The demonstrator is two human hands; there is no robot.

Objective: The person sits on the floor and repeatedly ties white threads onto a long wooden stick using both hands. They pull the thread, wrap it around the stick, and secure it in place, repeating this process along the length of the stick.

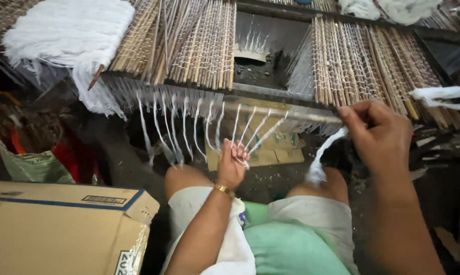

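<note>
My left hand (231,163), with a gold bracelet on the wrist, is closed around several white strings (250,130) that hang from a thin horizontal stick (286,114). My right hand (380,130) pinches the right end of that stick and a white strand (324,153) that trails down toward my knee. More white strings (164,127) dangle to the left of my left hand. Mats of bamboo sticks (189,40) laced with white thread lie on the frame above.
A second bamboo mat (372,61) lies at the upper right. A bundle of white fibre (67,35) sits at the top left. A cardboard box (62,224) stands at the lower left, with a green bag (31,165) behind it. Flat cardboard (270,153) lies on the floor.
</note>
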